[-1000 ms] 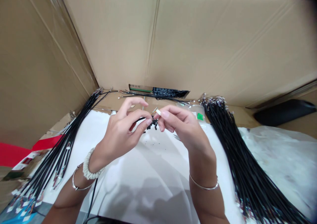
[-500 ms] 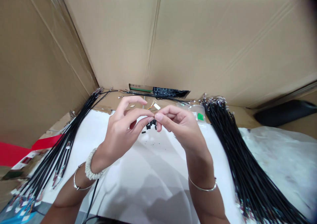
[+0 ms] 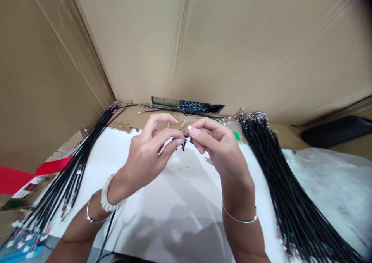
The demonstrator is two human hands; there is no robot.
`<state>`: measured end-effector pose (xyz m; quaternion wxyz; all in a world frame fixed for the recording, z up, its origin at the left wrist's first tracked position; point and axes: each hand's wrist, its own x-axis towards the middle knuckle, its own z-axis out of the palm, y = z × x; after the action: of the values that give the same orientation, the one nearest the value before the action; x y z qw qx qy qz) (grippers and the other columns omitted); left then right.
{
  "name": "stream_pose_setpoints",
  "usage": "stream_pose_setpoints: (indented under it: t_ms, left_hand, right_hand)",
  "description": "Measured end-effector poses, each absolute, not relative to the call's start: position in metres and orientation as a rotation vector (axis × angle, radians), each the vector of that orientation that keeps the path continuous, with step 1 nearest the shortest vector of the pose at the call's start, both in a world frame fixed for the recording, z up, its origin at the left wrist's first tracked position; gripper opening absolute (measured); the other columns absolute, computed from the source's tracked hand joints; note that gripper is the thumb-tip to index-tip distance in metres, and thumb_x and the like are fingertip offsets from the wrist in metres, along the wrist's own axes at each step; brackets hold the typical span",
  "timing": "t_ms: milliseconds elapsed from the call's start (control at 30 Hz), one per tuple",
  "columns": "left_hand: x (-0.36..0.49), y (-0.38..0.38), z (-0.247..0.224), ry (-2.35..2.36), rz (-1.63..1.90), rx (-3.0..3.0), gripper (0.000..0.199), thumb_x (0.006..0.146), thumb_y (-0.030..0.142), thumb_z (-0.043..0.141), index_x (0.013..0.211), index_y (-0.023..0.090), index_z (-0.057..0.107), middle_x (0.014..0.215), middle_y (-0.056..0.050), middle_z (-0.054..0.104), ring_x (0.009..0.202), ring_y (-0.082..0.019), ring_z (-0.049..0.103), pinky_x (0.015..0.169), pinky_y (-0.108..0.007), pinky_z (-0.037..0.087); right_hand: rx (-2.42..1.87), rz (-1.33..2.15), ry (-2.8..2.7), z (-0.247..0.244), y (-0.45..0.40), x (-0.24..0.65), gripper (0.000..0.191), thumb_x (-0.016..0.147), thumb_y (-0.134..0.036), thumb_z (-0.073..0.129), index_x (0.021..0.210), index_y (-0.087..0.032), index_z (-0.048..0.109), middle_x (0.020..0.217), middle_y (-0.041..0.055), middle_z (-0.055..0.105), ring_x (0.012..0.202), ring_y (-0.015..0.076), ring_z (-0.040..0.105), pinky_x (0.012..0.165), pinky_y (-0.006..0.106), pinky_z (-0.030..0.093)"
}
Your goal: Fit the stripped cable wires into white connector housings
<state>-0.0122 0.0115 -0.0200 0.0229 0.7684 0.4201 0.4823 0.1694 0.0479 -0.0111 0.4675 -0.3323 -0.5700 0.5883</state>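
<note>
In the head view, both my hands meet above the far part of the white work surface (image 3: 139, 220). My right hand (image 3: 216, 146) is closed, with a small white connector (image 3: 189, 128) showing at its thumb and fingertip. Thin yellowish wires (image 3: 183, 124) show just left of that connector; whether they join it I cannot tell. My left hand (image 3: 151, 150) pinches thumb and forefinger together, close to the right fingertips, and what lies between them is too small to make out. Small black pieces (image 3: 183, 145) lie on the surface just beyond and below the fingertips.
Bundles of black cables lie at left (image 3: 78, 162) and right (image 3: 279, 181). More cables and an opening in the cardboard wall (image 3: 200, 107) are at the back. Scissor-like metal tips (image 3: 208, 160) show beside my right hand. A clear plastic bag (image 3: 328, 185) lies far right.
My right hand has shifted slightly right and turned, and the white connector now shows less, lower between its fingers. My left fingertips have moved slightly right.
</note>
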Motion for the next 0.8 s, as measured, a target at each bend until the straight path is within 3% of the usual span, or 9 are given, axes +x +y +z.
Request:
stream_pose_setpoints:
  t_ms: [133, 333, 600, 800]
  left_hand:
    - [-0.014, 0.009, -0.016, 1.336, 1.462, 2.323, 0.007, 0.097, 0.02, 0.065, 0.092, 0.019, 0.07, 0.115, -0.009, 0.063, 0.076, -0.011, 0.059, 0.053, -0.021, 0.041]
    - [-0.017, 0.009, -0.013, 1.34, 1.417, 2.228, 0.009, 0.098, 0.02, 0.063, 0.094, 0.018, 0.071, 0.117, -0.007, 0.063, 0.065, -0.007, 0.05, 0.054, -0.02, 0.042]
    - [-0.021, 0.007, -0.011, 1.356, 1.424, 2.143, 0.009, 0.099, 0.022, 0.063, 0.094, 0.02, 0.07, 0.114, -0.008, 0.062, 0.099, -0.016, 0.062, 0.06, -0.021, 0.047]
    - [-0.022, 0.007, -0.01, 1.353, 1.402, 2.088, 0.01, 0.1, 0.023, 0.061, 0.094, 0.021, 0.069, 0.115, -0.007, 0.061, 0.101, -0.015, 0.062, 0.061, -0.02, 0.048]
  right_hand:
    - [-0.817, 1.522, -1.409, -0.01, 0.051, 0.174, 0.015, 0.086, -0.028, 0.075, 0.073, -0.02, 0.071, 0.051, -0.0073, 0.049, 0.049, 0.008, 0.039, 0.052, 0.025, 0.034]
    - [-0.741, 1.683, -1.454, -0.014, 0.057, 0.176, 0.014, 0.09, -0.027, 0.072, 0.078, -0.02, 0.075, 0.05, -0.0072, 0.051, 0.048, 0.0078, 0.04, 0.055, 0.025, 0.037]
    - [-0.68, 1.747, -1.527, -0.023, 0.062, 0.174, 0.013, 0.091, -0.035, 0.074, 0.088, -0.022, 0.077, 0.053, -0.0063, 0.059, 0.048, 0.0076, 0.046, 0.056, 0.025, 0.039]
    - [-0.679, 1.755, -1.521, -0.022, 0.061, 0.171, 0.015, 0.089, -0.038, 0.076, 0.09, -0.023, 0.078, 0.052, -0.0066, 0.057, 0.048, 0.009, 0.046, 0.053, 0.026, 0.039]
